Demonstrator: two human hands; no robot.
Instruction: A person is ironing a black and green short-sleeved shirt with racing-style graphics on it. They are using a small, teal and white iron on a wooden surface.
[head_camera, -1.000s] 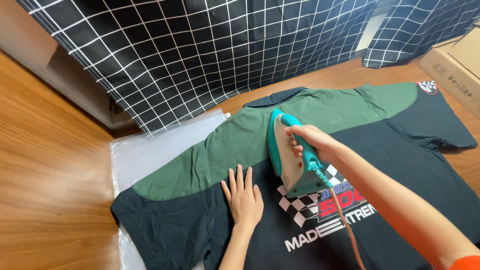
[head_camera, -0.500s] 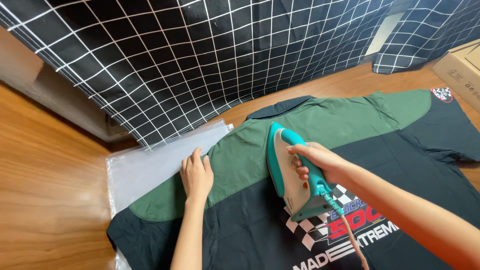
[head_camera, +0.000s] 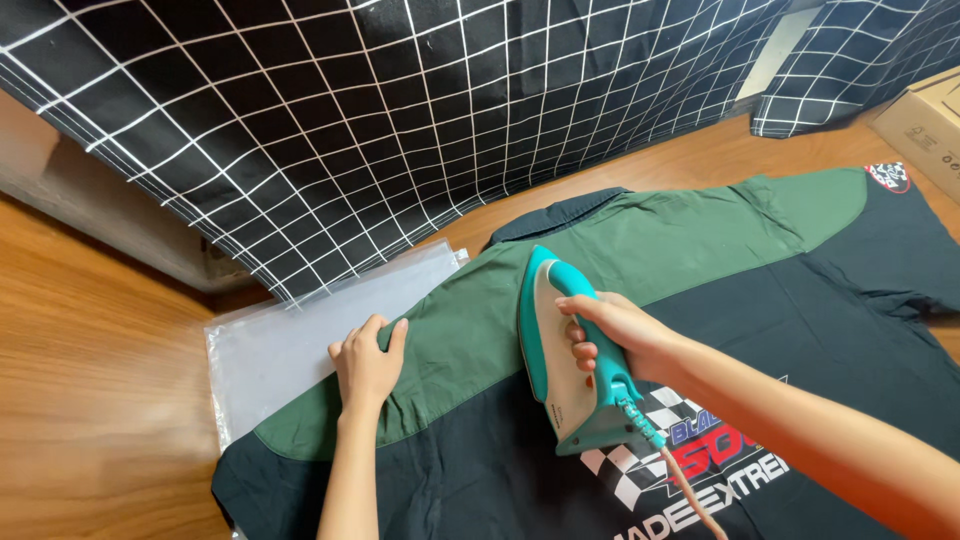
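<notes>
Both hands work the shirt (head_camera: 700, 260): your right hand (head_camera: 615, 335) clenches the teal iron (head_camera: 560, 360), nose pointing away; left hand (head_camera: 368, 360), flat and ungripping, pins the green shoulder panel just left.

Single head cam, worn by person, looks steeply down and fwd at close range onto shirt (head_camera: 700, 300) spread on wood floor (head_camera: 90, 400); both forearms enter from bottom edge. Checked cloth (head_camera: 400, 110) fills top of frame.

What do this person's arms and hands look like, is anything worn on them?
Both hands, the left hand and the right hand, are bare: no gloves, rings or watch show. Both forearms are uncovered as far as the picture reaches, with no sleeve in view.
</notes>
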